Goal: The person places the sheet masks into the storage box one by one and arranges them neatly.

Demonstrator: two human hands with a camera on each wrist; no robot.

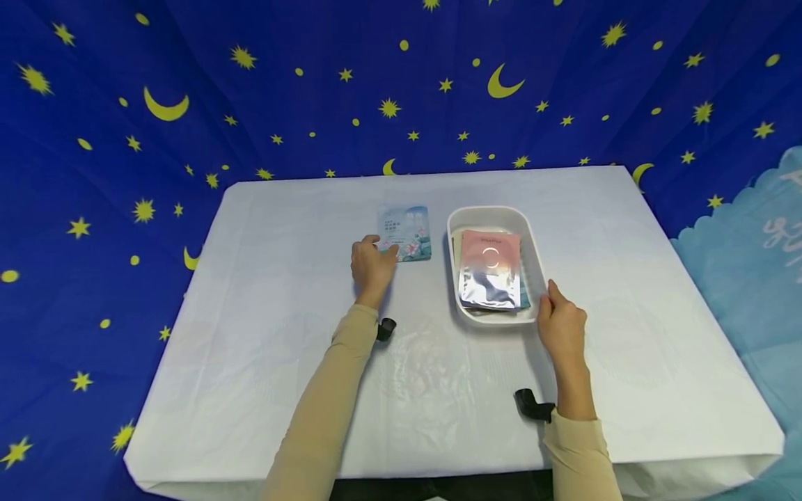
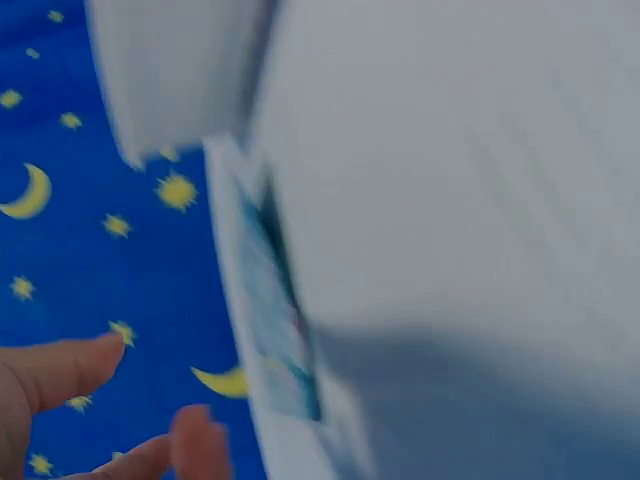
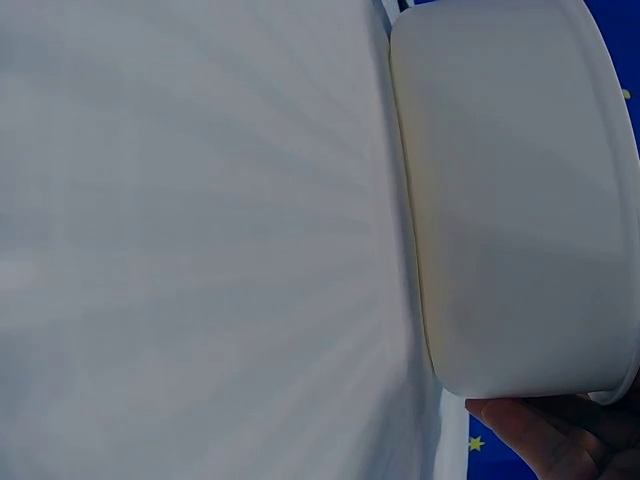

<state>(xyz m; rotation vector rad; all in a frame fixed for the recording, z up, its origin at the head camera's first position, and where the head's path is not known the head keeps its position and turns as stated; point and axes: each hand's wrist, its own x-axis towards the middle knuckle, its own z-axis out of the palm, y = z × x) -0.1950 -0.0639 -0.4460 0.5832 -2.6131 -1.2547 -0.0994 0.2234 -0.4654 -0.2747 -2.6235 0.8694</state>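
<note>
A light blue sachet (image 1: 410, 224) with a floral print lies flat on the table, left of a white plastic tub (image 1: 498, 319). My left hand (image 1: 374, 268) is at its lower left corner, thumb and fingers spread apart. In the left wrist view, the same blue sachet (image 2: 275, 310) appears blurred beyond the fingertips (image 2: 100, 355). My right hand (image 1: 564, 323) grips the tub at its near right corner, and the right wrist view shows fingers against its end by the rim. Inside the tub, a shiny pink and silver sachet (image 1: 491, 261) tops several others, mostly hidden beneath it.
A white cloth covers the table (image 1: 276, 278). Black wrist-camera mounts (image 1: 532, 406) stick out from both forearms. Behind the table hangs a blue curtain (image 1: 351, 83) with yellow moons and stars; a light blue cloth (image 1: 745, 278) hangs at the right.
</note>
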